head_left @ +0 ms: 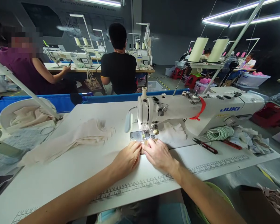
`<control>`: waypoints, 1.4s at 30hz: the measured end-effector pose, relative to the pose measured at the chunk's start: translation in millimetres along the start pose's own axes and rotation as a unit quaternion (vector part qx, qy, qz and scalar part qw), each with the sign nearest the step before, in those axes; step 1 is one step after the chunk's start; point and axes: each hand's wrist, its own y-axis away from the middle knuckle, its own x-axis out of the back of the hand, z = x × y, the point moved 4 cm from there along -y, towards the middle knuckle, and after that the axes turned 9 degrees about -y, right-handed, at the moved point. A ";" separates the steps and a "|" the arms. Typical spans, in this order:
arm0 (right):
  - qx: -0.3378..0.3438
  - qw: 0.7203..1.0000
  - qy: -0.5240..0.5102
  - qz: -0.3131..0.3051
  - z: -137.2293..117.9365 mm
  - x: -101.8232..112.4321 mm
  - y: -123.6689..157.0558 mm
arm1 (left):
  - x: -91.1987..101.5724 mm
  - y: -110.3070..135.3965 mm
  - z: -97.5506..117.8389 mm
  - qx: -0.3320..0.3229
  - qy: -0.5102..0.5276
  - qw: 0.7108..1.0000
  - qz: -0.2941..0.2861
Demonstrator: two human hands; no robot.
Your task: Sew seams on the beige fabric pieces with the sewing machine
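My left hand and my right hand lie side by side on the white table, just in front of the needle of a white Juki sewing machine. Between their fingertips both hands pinch a small tan piece of fabric that lies at the presser foot. The fingers of both hands are curled and pressed down on it. Most of the piece is hidden under my hands.
A pile of beige fabric lies on the table to the left. Red-handled snips, a coil of pale green cord and scraps lie to the right. Behind a blue divider, other people sit at sewing machines.
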 end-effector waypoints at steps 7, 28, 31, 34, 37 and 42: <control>-0.025 1.000 -0.009 0.003 5.7 2.5 0.3 | -3.1 -8.6 -7.5 -0.008 0.006 1.000 -0.018; -0.072 0.996 -0.032 0.040 27.9 -0.5 4.8 | -18.4 -21.9 -23.5 -0.012 -0.029 0.999 -0.021; -0.105 0.990 -0.085 0.050 33.8 1.2 0.1 | -16.7 -22.5 -23.0 -0.008 -0.027 0.999 -0.021; -0.168 0.973 -0.148 0.061 47.2 2.0 -10.6 | -14.7 -22.9 -23.0 -0.007 -0.016 1.000 -0.013; -0.215 0.960 -0.166 0.065 59.2 1.6 -20.5 | -14.3 -23.4 -23.4 -0.007 -0.007 1.000 -0.012; -0.228 0.958 -0.150 0.088 61.7 2.5 -16.0 | -14.0 -24.4 -22.4 -0.019 -0.023 1.000 -0.005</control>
